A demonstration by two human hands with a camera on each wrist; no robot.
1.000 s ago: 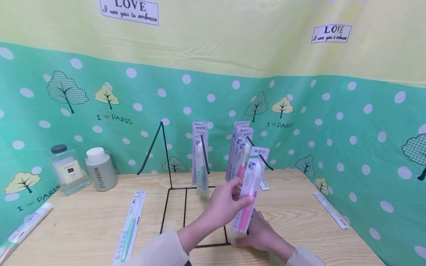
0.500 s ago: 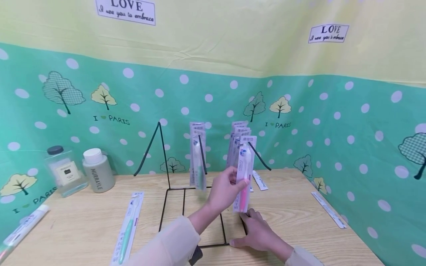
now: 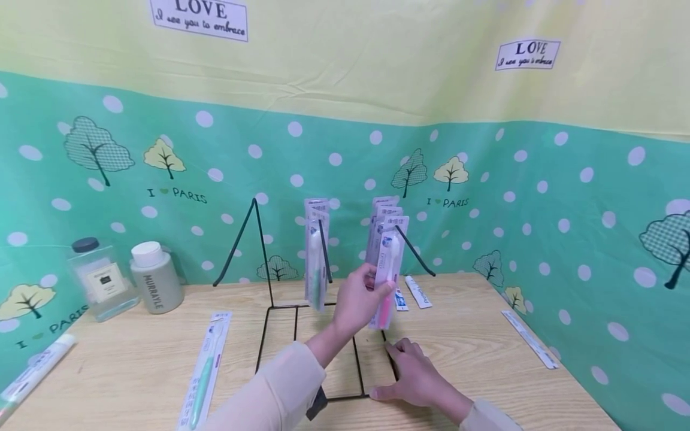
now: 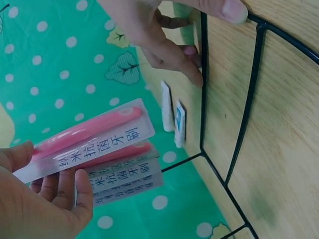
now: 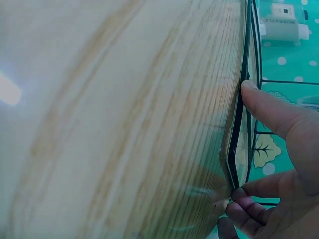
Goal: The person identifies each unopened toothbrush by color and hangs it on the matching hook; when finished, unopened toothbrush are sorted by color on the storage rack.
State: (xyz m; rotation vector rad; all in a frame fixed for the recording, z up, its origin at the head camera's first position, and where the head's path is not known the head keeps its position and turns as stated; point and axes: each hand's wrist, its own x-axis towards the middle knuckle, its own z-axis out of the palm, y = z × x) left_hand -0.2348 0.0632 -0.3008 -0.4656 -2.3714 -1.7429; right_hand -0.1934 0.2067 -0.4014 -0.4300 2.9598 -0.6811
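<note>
My left hand [image 3: 358,302] pinches a packaged pink toothbrush [image 3: 392,257] between thumb and fingers. The pack stands nearly upright on the right hook [image 3: 417,254] of a black wire display rack [image 3: 345,397], in front of several hanging packs [image 3: 375,236]. In the left wrist view, the held pack [image 4: 94,132] lies over more packs [image 4: 127,181] of the same kind. Lower down, my right hand [image 3: 415,374] grips the rack's front right base corner. The right wrist view shows the thumb and fingers of that hand [image 5: 294,164] on the black rails.
Green toothbrush packs [image 3: 315,257] hang on the middle hook. Left of the rack lies another green toothbrush pack [image 3: 203,371]. Two bottles, one clear [image 3: 106,284] and one grey [image 3: 157,281], stand at back left. Small tubes [image 3: 417,291] lie behind the rack; a flat strip [image 3: 530,339] is at right.
My left hand has slid the pink toothbrush pack back and up along the right hook, from near its tip to close against the other packs. The right hand stays on the rack's corner.
</note>
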